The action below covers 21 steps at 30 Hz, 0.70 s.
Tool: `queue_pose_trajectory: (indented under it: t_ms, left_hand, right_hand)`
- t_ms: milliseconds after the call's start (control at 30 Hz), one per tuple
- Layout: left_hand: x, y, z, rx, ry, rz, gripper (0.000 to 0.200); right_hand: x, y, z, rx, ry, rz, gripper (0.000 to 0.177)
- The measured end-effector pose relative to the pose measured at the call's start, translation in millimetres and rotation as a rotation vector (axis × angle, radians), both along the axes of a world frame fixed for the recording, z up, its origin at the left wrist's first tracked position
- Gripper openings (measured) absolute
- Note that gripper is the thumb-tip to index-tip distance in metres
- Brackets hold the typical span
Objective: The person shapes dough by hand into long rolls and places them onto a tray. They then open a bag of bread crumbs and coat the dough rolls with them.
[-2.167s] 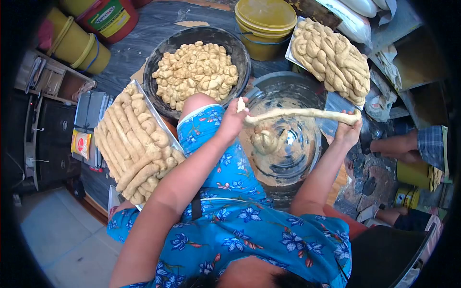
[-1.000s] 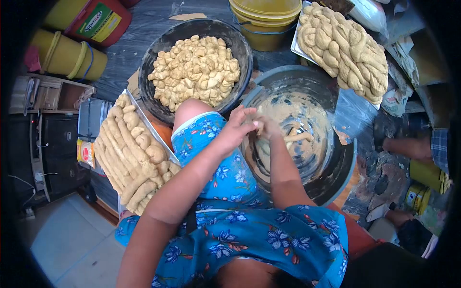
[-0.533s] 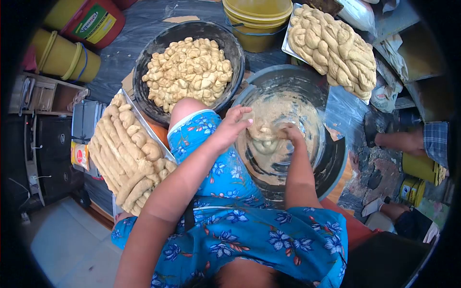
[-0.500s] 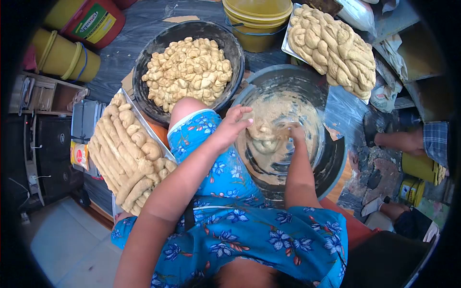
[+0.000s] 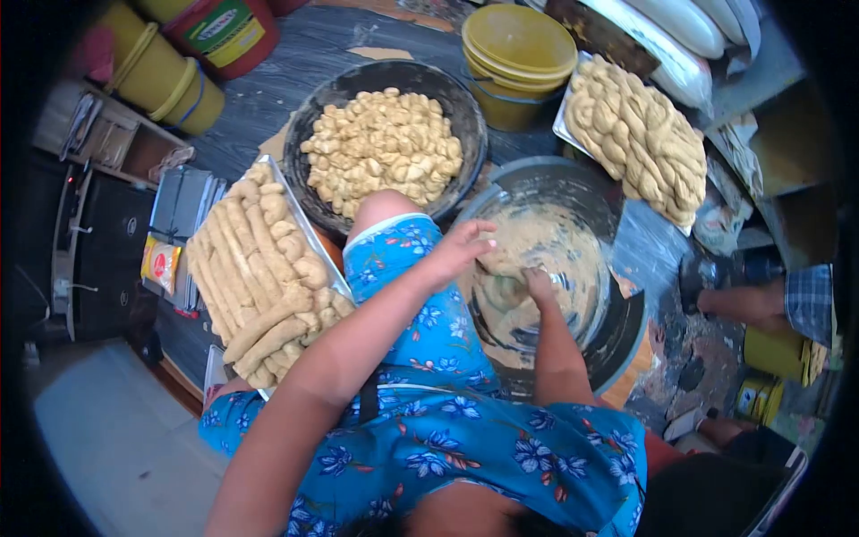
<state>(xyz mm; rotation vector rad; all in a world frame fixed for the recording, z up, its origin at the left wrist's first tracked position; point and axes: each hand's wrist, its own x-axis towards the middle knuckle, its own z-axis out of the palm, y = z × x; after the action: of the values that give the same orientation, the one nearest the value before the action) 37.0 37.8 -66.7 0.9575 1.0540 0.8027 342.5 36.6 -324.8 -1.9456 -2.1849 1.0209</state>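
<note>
A large dark basin (image 5: 626, 336) stands in front of me, its inside coated with tan, crumbly flour. In it lies a blurred, twisted piece of dough (image 5: 499, 294). My right hand (image 5: 539, 285) is down in the basin with its fingers curled at the dough's right end. My left hand (image 5: 463, 251) hovers over the basin's left side, fingers stretched and apart, holding nothing. Beyond it sits a black tub (image 5: 474, 170) heaped with small lumps of dough (image 5: 385, 148).
On my left, a tray (image 5: 300, 210) carries long dough ropes (image 5: 237, 259). Another tray (image 5: 562, 125) at the back right bears twisted dough (image 5: 635, 134). Yellow buckets (image 5: 514, 76) stand behind. Another person's leg (image 5: 743, 302) is at the right.
The whole view has shifted, so things appear farther right and lower. My right hand has moved slightly nearer to me within the basin, along with the dough. My left hand stays raised and open.
</note>
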Motion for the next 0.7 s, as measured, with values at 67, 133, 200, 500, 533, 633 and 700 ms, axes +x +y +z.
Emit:
queue_pose_trajectory:
  t_ms: [67,133,200,500,533,633,700]
  left_hand:
    - [0,0,-7,0.075,0.068,0.013,0.041]
    - [0,1,-7,0.016,0.002,-0.006,0.043]
    - [3,-1,6,-0.018,-0.057,-0.023,0.047]
    - [23,-26,16,0.831,0.385,-0.256,0.088]
    - [24,-30,28,0.752,0.337,-0.259,0.087]
    - [18,-33,57,0.612,0.340,-0.397,0.076]
    - [18,-42,46,0.596,0.323,-0.351,0.071]
  right_hand:
    - [2,14,11,0.008,0.340,-0.069,0.033]
    - [-23,10,119,-0.245,0.689,-0.500,0.030]
    - [-23,10,141,-0.205,0.756,-0.400,0.035]
    - [-61,-8,355,-0.302,0.893,0.055,0.056]
    - [-62,-11,371,-0.379,1.018,0.028,0.057]
    - [-69,-18,393,-0.202,1.380,-0.104,0.058]
    - [-66,-15,399,-0.059,1.624,-0.140,0.057]
